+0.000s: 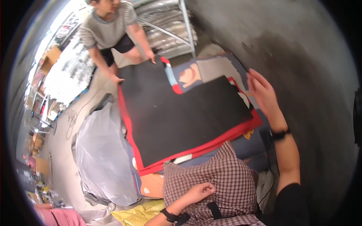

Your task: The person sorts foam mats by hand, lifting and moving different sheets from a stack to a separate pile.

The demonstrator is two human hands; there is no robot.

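Observation:
A large black sheet (162, 116) with a notch in its far edge lies flat in front of me, over red-edged sheets (222, 137). My right hand (263, 93) is raised beside its right edge, fingers stretched out, with nothing seen in them. Close against my checked apron (226, 177), my left hand (201, 191) is curled in a loose fist, apart from the sheet. Across from me another person's hands (117, 80) touch the sheet's far left part. Printed fabric with a cartoon-like figure (190, 75) shows through the notch.
A pile under translucent plastic (102, 150) stands left of the stack. Yellow plastic (141, 213) lies near my left forearm. Behind the other person, a metal rack (186, 30) holds wrapped rolls. Bare concrete floor (316, 94) extends to the right.

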